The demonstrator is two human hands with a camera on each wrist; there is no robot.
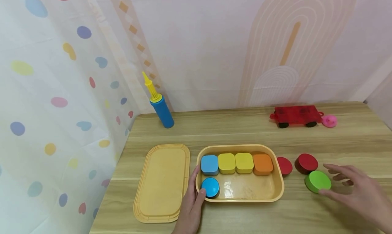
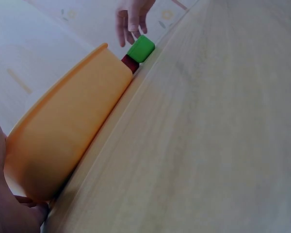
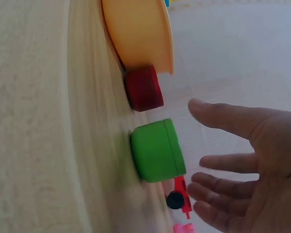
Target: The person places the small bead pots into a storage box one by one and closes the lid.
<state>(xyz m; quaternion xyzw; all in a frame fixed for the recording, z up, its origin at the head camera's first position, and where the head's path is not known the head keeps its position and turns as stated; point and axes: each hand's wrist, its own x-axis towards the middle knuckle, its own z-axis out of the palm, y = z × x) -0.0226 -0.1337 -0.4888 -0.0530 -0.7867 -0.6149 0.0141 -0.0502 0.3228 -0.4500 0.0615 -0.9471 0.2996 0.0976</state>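
My left hand grips the left end of a pale orange plastic box, thumb at the rim and fingers along the outer wall. Inside, a row of rounded-square blocks runs along the back: a light blue block, two yellow blocks and an orange block. A round blue block sits at the front left, by my thumb. My right hand hovers with spread fingers beside a round green block, holding nothing. Two round dark red blocks lie between the green one and the box.
Left of the box lies a flat, matching lid. A blue hand pump with a yellow nozzle stands at the back left. At the back right are a red toy wagon and a small pink toy. A curtain hangs behind the wooden table.
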